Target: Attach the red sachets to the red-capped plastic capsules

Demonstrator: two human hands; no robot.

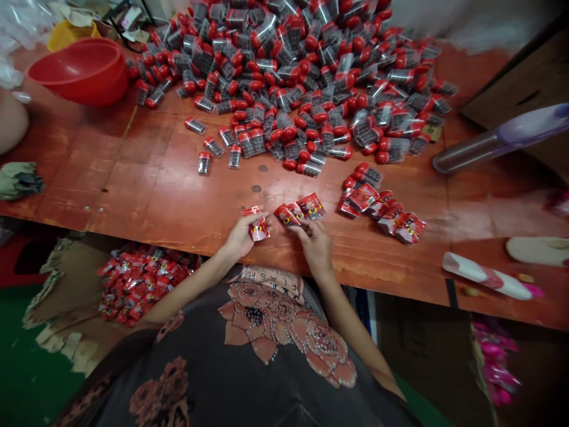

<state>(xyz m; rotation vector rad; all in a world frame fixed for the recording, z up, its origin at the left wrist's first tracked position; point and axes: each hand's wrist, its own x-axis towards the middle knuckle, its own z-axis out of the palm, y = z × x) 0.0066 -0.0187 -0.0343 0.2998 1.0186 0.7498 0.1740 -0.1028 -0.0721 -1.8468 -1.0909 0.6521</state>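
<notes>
My left hand (241, 237) holds a small red foil packet (258, 230) above the near edge of the red-brown wooden table (133, 184). My right hand (316, 246) grips a short strip of red foil packets (300, 210) with its fingertips, and part of the strip is hidden by the fingers. A loose heap of similar red packets (377, 207) lies just to the right of my right hand. Both of my forearms rest near the table edge, over a dark top with a floral pattern (284, 332).
A large heap of clear capsule-shaped containers with red caps (284, 77) covers the far side of the table. A red plastic bowl (77, 71) stands at far left. Below the table edge, a torn cardboard box (66, 296) holds many red packets (142, 284). A purple-ended tube (498, 139) lies at right.
</notes>
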